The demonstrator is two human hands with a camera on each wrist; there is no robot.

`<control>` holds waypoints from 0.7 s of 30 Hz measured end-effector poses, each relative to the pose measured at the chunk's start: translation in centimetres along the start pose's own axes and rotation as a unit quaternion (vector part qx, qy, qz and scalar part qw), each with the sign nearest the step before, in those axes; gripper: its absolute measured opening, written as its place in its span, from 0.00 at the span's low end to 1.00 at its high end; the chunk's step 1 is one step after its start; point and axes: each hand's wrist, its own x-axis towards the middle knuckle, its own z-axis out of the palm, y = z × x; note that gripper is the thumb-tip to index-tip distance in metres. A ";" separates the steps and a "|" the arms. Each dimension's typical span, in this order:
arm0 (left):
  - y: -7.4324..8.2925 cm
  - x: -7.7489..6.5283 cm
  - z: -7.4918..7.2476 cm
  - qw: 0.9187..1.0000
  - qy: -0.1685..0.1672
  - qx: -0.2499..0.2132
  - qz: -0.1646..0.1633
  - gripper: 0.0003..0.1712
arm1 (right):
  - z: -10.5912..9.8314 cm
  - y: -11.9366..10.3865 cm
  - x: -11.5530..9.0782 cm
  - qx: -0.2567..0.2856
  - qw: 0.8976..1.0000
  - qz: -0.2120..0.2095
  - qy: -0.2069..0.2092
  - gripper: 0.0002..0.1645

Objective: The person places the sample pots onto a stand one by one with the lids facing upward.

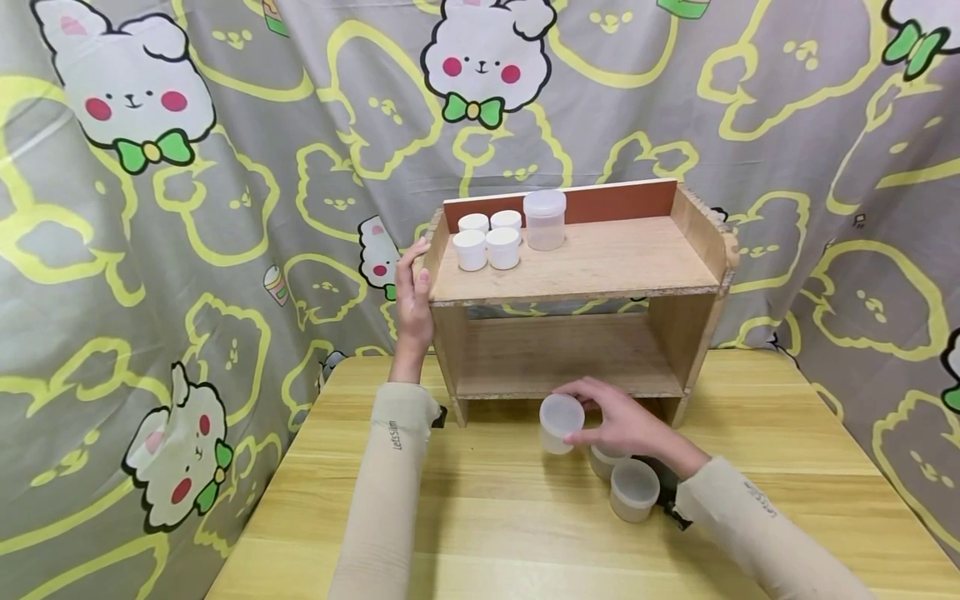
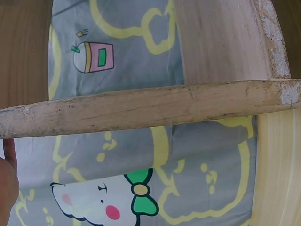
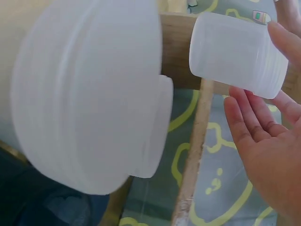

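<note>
My right hand [image 1: 622, 421] holds a translucent plastic jar [image 1: 562, 423] between thumb and fingers, in front of the shelf's lower level. In the right wrist view, the same jar [image 3: 237, 54] lies between the thumb and the other fingers. Two more translucent jars stand on the table below that hand; the front jar [image 1: 634, 490] shows whole, while the rear jar [image 1: 609, 462] is partly hidden. My left hand [image 1: 414, 296] rests against the outer left side of the wooden shelf [image 1: 577, 293], fingers near its top corner. Only part of the hand [image 2: 8, 183] shows in the left wrist view.
On the shelf's upper level, several small white tubs [image 1: 487, 247] are grouped at the left beside a larger translucent jar [image 1: 545, 221]. Raised side panels and a reddish back board [image 1: 622, 202] bound that level. A patterned curtain [image 1: 255, 208] hangs behind the wooden table [image 1: 495, 533].
</note>
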 end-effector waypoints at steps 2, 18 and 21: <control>-1.2 0.0 0.0 1.000 0.000 0.003 0.001 0.25 | -0.2 -0.3 0.0 0.004 1.000 0.000 0.000 0.39; -2.0 -0.1 -0.3 1.000 -0.006 0.004 0.006 0.27 | -1.7 -2.3 0.0 0.018 0.999 -0.014 0.034 0.40; -1.9 -0.1 -0.3 1.000 -0.006 0.004 0.005 0.27 | -1.9 -2.7 0.0 0.022 0.999 -0.021 0.040 0.40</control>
